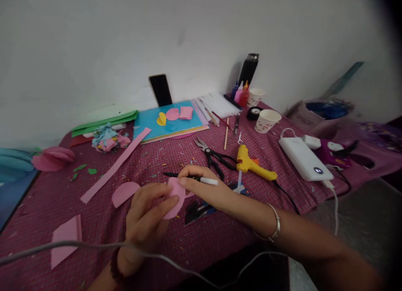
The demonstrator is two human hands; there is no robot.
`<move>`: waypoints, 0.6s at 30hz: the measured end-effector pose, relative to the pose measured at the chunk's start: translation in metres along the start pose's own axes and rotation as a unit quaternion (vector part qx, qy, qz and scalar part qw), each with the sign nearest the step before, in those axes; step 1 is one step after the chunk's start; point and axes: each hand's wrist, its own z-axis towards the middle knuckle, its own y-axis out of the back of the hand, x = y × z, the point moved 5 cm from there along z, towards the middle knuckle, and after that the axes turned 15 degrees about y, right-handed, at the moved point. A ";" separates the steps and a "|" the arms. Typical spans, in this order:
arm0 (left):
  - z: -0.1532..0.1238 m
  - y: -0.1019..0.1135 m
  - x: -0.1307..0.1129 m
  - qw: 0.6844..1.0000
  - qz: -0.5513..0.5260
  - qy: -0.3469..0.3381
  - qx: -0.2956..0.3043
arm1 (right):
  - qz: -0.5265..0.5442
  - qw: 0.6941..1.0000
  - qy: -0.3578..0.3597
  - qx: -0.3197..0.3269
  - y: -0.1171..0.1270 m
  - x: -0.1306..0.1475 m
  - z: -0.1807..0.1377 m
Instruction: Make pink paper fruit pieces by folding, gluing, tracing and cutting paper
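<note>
My left hand (147, 213) is closed on the lower left part of a pink paper circle (176, 204), thumb and fingers at its edge. Closed too, my right hand (205, 186) pinches the same circle along its upper right edge. A black marker with a white end (209, 181) lies across the fingers of my right hand, its dark tip pointing left. Under that hand, another bit of pink paper shows, mostly hidden. Left of my left hand lies a pink half-round piece (124, 194). Black-handled pliers (212, 153) and a yellow glue gun (254, 163) rest beyond my right hand.
A long pink strip (116, 165) and folded pink paper (66, 240) lie at left. Coloured sheets (176, 119), a leaning phone (161, 90), paper cups (266, 120) and a black bottle (249, 69) stand behind. A power bank (304, 157) sits right; a white cable (169, 261) crosses in front.
</note>
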 end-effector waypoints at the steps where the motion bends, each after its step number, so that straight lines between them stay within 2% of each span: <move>1: 0.002 -0.002 -0.001 0.999 -0.027 0.018 0.012 | 0.001 1.000 -0.004 0.000 0.001 -0.001 0.001; 3: 0.005 -0.004 0.002 0.989 -0.095 0.110 0.013 | -0.018 1.000 0.002 0.002 0.005 -0.002 0.002; 5: 0.004 -0.006 0.013 0.949 -0.177 0.260 -0.019 | -0.069 0.997 0.030 -0.007 0.010 0.001 0.001; 7: -0.001 -0.012 0.027 0.867 -0.280 0.409 -0.056 | -0.130 0.989 0.068 -0.033 0.015 0.006 -0.002; 9: -0.005 -0.021 0.037 0.762 -0.400 0.504 -0.073 | -0.160 0.981 0.092 -0.058 0.019 0.009 -0.006; 10: -0.006 -0.026 0.040 0.716 -0.445 0.532 -0.072 | -0.156 0.980 0.100 -0.068 0.020 0.010 -0.008; 12: -0.007 -0.030 0.045 0.651 -0.503 0.565 -0.066 | -0.099 0.988 0.098 -0.065 0.020 0.009 -0.010; 15: -0.013 -0.032 0.050 0.587 -0.539 0.601 -0.056 | 0.071 0.995 0.047 -0.058 0.022 0.002 -0.008; 18: -0.022 -0.036 0.052 0.535 -0.549 0.642 -0.029 | 0.214 0.970 -0.038 -0.111 0.030 -0.009 -0.002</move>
